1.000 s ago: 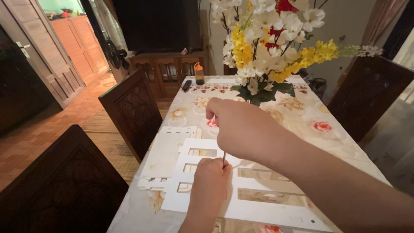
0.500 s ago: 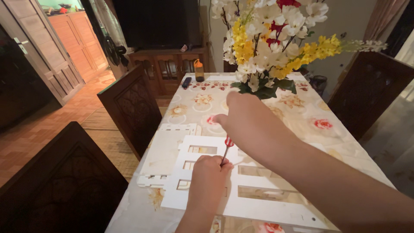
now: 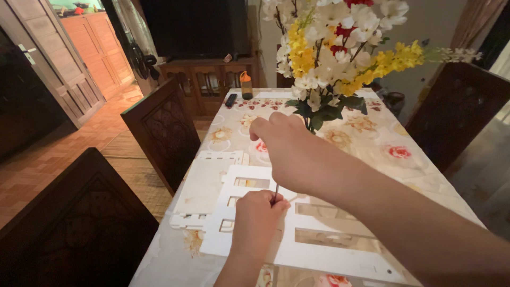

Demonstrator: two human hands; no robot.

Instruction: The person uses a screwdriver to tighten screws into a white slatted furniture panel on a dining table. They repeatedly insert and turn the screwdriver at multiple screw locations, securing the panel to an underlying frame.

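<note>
My right hand (image 3: 291, 151) reaches in from the right and is closed over the top of a thin screwdriver. Only its dark shaft (image 3: 275, 192) shows below the fingers. My left hand (image 3: 257, 217) is curled into a fist around the lower end of that shaft and rests on a white flat panel (image 3: 329, 254) with rectangular cut-outs. The tip and whatever lies under it are hidden by my left fingers. A second white panel (image 3: 208, 180) with notched edges lies just to the left, partly under the first.
The table (image 3: 372, 143) has a floral cloth and a vase of white, yellow and red flowers (image 3: 340, 53) at its middle. A bottle with an orange cap (image 3: 246, 85) and a dark remote (image 3: 230, 99) sit at the far end. Dark carved chairs stand left (image 3: 164, 127), near left (image 3: 79, 223) and right (image 3: 457, 111).
My right hand has closed further over the screwdriver, so the red handle seen half a second ago is now hidden. My left hand stays on the panel.
</note>
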